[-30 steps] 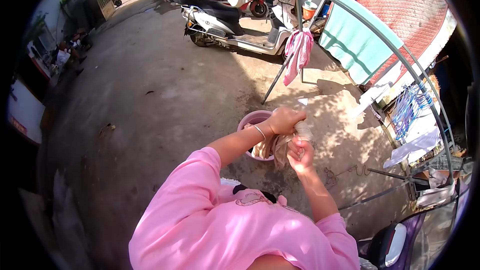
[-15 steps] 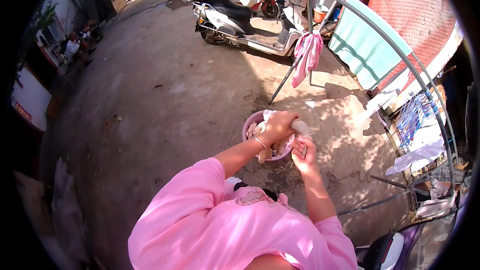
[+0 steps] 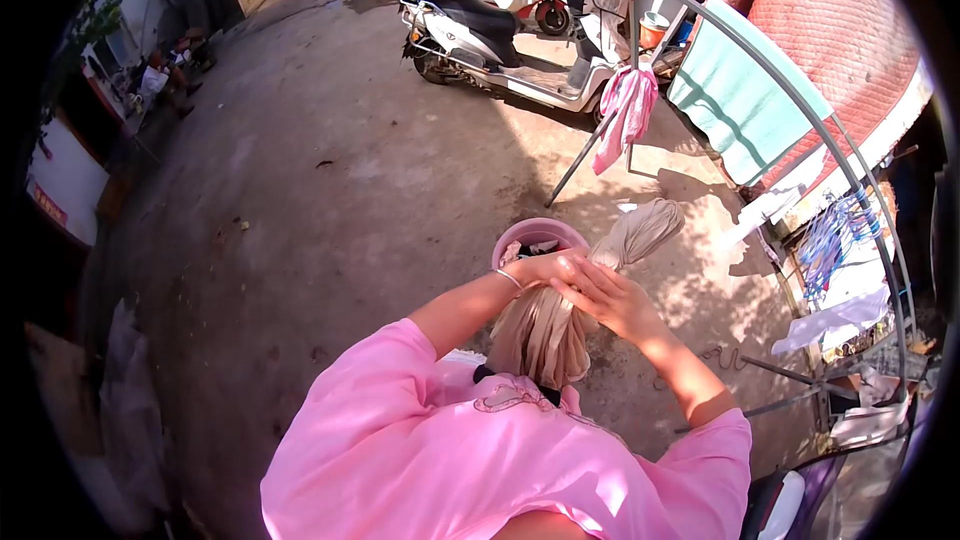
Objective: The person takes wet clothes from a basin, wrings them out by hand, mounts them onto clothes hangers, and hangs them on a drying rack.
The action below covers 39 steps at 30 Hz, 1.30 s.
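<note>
A long beige cloth (image 3: 545, 335) is bunched and twisted in the middle. Its rolled upper end (image 3: 640, 232) sticks out to the upper right, and its loose folds hang below my hands in front of my body. My left hand (image 3: 553, 268), with a bracelet at the wrist, is closed around the narrow middle. Against it lies my right hand (image 3: 612, 302), its fingers laid over the same part of the cloth and touching the left hand. Just beyond them on the ground stands a pink basin (image 3: 545, 230) with more cloth inside, partly hidden by my left hand and the beige cloth.
A metal frame (image 3: 765, 65) arches along the right, with a pink cloth (image 3: 628, 118) tied to its leg. Blue hangers (image 3: 835, 245), a turquoise cloth (image 3: 745, 95) and a red quilt (image 3: 850, 30) hang there. A white scooter (image 3: 500, 55) is parked ahead on the concrete yard (image 3: 290, 230).
The beige cloth has been lifted out of the basin and toward me, its rolled end now longer and its folds hanging down. My right hand has moved up against my left.
</note>
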Each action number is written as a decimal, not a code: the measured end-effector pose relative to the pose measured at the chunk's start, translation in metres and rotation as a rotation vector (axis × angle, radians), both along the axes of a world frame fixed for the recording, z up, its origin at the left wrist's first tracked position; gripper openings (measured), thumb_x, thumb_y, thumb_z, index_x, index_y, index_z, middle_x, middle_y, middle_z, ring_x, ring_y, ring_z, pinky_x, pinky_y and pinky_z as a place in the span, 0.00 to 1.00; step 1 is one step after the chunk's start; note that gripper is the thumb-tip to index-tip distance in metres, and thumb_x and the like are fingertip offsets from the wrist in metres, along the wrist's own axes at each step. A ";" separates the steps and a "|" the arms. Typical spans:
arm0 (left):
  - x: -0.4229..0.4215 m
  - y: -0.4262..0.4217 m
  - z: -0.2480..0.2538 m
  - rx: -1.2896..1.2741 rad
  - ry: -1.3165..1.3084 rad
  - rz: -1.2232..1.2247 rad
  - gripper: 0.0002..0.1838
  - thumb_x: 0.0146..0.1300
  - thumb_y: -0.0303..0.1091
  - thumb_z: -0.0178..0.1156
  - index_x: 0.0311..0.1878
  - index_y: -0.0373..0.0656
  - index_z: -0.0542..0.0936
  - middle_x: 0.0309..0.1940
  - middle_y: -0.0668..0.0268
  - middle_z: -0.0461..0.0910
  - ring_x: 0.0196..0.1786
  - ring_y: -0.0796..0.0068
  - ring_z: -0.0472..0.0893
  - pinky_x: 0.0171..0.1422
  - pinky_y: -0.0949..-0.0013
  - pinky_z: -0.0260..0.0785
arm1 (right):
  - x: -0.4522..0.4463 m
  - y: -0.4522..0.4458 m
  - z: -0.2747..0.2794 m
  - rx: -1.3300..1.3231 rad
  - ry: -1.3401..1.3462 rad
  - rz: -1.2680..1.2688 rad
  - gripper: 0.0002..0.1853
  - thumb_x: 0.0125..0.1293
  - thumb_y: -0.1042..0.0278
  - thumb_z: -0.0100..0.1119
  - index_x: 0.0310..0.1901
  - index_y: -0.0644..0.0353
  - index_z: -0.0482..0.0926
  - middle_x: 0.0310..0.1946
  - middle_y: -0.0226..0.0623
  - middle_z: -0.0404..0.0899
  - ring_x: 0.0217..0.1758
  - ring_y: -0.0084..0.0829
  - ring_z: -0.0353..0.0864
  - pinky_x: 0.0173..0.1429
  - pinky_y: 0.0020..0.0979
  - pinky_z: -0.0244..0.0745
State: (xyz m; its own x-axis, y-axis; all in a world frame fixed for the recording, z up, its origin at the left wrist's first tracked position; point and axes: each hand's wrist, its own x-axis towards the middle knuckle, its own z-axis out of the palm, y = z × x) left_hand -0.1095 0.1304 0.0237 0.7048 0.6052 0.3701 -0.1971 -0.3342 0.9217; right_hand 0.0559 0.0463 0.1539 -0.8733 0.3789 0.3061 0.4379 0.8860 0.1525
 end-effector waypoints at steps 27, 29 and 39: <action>-0.006 -0.007 0.158 0.823 0.621 0.469 0.24 0.43 0.37 0.64 0.43 0.41 0.67 0.24 0.56 0.77 0.30 0.50 0.78 0.34 0.51 0.67 | 0.029 0.033 0.074 -0.369 0.140 -0.548 0.13 0.50 0.67 0.67 0.30 0.67 0.75 0.22 0.52 0.77 0.30 0.52 0.79 0.35 0.43 0.72; -0.002 -0.002 0.164 0.970 0.647 0.461 0.21 0.47 0.39 0.63 0.41 0.42 0.67 0.20 0.60 0.77 0.28 0.54 0.79 0.32 0.55 0.66 | 0.039 0.031 0.049 -0.668 0.406 -0.488 0.12 0.50 0.68 0.67 0.29 0.68 0.76 0.20 0.43 0.78 0.25 0.34 0.78 0.33 0.33 0.70; 0.025 0.024 0.121 1.147 0.726 0.357 0.24 0.41 0.40 0.65 0.43 0.49 0.69 0.24 0.67 0.77 0.32 0.64 0.79 0.41 0.62 0.68 | -0.001 -0.004 -0.037 -1.796 1.623 -0.330 0.05 0.53 0.78 0.54 0.29 0.58 0.68 0.15 0.27 0.64 0.14 0.20 0.63 0.18 0.24 0.58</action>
State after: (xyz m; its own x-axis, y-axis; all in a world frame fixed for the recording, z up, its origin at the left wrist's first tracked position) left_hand -0.0849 0.1542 0.1447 0.8240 0.4030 0.3983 0.4531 -0.8907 -0.0361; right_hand 0.0549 0.0419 0.1166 -0.2740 0.9304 -0.2435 -0.5129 -0.3555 -0.7814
